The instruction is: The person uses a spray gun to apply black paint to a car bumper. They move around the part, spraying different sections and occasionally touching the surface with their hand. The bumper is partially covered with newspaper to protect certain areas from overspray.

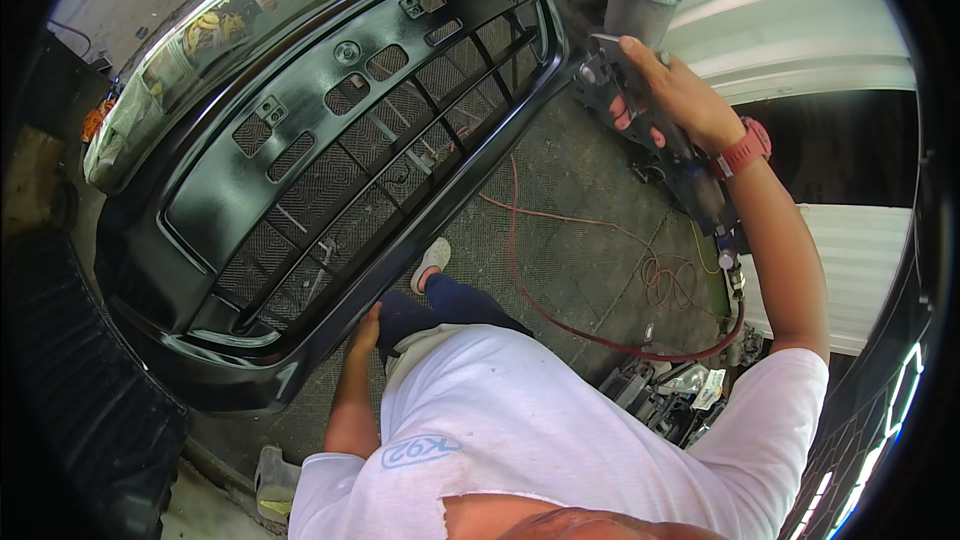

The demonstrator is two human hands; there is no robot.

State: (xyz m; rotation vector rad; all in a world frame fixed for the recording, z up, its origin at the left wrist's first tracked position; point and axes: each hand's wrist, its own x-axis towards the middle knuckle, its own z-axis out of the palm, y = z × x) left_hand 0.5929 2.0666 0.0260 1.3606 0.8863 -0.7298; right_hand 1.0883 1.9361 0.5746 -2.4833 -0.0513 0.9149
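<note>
My right hand (680, 95) is raised at the upper right, its fingers wrapped round a dark spray gun (697, 185). A silvery metal cup (643, 8) sits on top of the gun, and a dark red air hose (640, 352) joins its lower end. To the left of the gun stretches a glossy black car bumper (345, 105) with barred grille openings. Down by the bumper's near edge, my left hand (368, 328) lies against my dark-trousered leg. Its fingers look stretched out and hold nothing, though part of the hand is hidden.
Paper-masked bodywork (235, 25) lies behind the bumper. The thin reddish hose lies coiled on the dark patterned floor (570, 270). Dark parts (645, 395) are piled at the lower right, beside white ribbed panels (815, 270). A dark cover (70, 370) hangs at the left.
</note>
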